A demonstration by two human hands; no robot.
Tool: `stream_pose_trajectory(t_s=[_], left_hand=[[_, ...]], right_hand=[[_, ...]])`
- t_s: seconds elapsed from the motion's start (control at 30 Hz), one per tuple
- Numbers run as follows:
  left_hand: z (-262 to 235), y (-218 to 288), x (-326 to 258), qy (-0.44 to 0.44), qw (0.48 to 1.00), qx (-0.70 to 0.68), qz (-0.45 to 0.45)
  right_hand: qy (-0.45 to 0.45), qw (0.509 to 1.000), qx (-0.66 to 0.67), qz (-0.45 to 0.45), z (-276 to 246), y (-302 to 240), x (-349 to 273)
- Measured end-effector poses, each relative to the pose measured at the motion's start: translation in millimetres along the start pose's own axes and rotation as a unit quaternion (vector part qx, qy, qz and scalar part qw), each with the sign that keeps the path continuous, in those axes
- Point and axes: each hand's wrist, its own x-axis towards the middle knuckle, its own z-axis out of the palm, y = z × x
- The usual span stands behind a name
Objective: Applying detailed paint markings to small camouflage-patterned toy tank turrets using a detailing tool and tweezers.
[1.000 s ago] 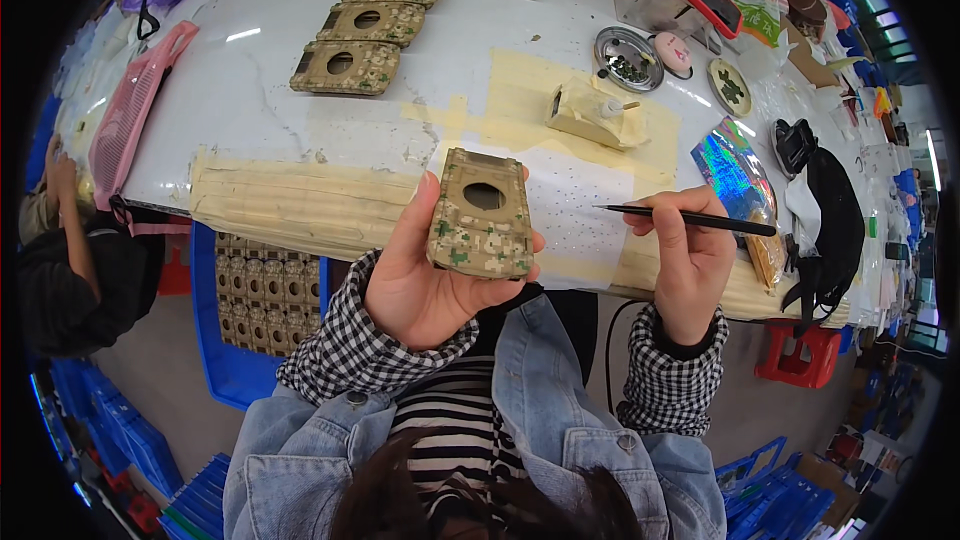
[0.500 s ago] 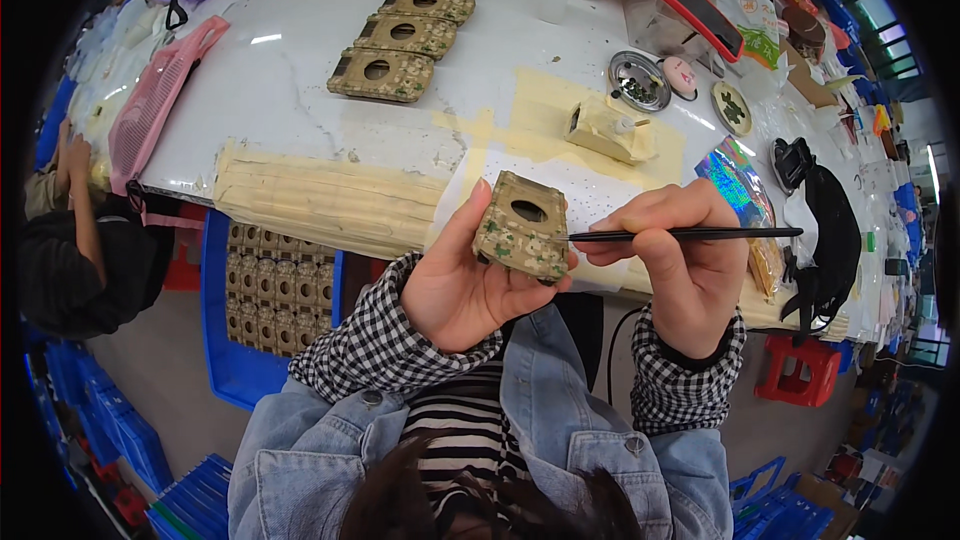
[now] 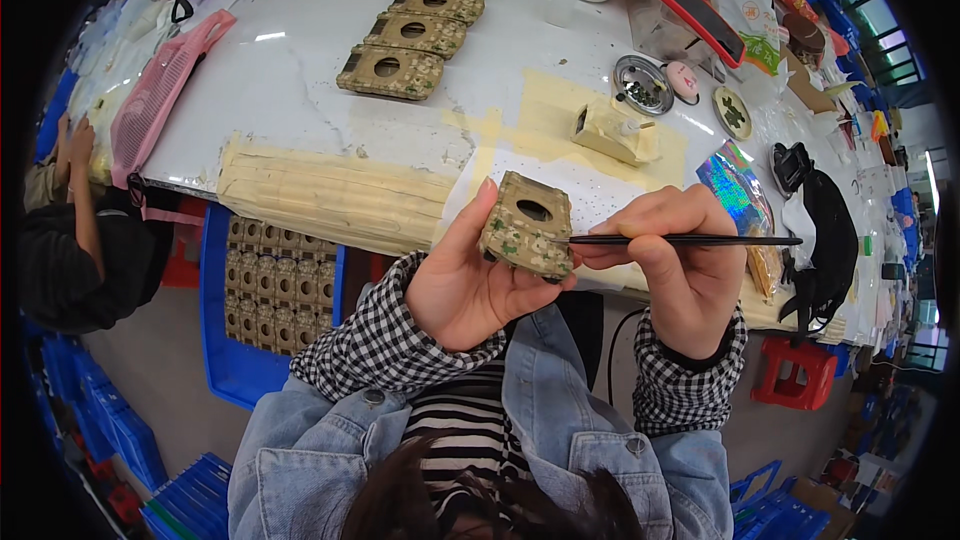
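while the right grip pinches a black tool, a camouflage shell sits clasped within the left grip.

The model tank hull, with tan, brown and green camouflage and one round opening, is tilted at the frame's centre. The slim black paintbrush is nearly horizontal, its tip at the hull's right edge.
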Motion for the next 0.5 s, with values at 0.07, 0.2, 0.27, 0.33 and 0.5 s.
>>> stream_pose_trajectory(t_s=[0.07, 0.2, 0.27, 0.33, 0.5], left_hand=[[0.3, 0.2, -0.4, 0.0, 1.0, 0.0, 0.0], [-0.4, 0.3, -0.7, -0.004, 1.0, 0.001, -0.001], [-0.4, 0.1, -1.1, -0.005, 1.0, 0.001, 0.0], [0.3, 0.0, -1.0, -0.003, 1.0, -0.001, 0.001], [0.8, 0.0, -1.4, -0.004, 1.0, -0.003, 0.002]], right_hand=[[-0.001, 1.0, -0.008, -0.002, 0.3, -0.3, 0.4], [-0.001, 1.0, -0.021, -0.003, 0.5, -0.6, 0.5], [-0.001, 1.0, -0.022, -0.002, 1.0, -1.0, 0.6], [0.003, 1.0, -0.019, 0.0, 2.1, -1.5, 0.9], [0.002, 1.0, -0.03, 0.005, 1.7, -1.9, 0.4]])
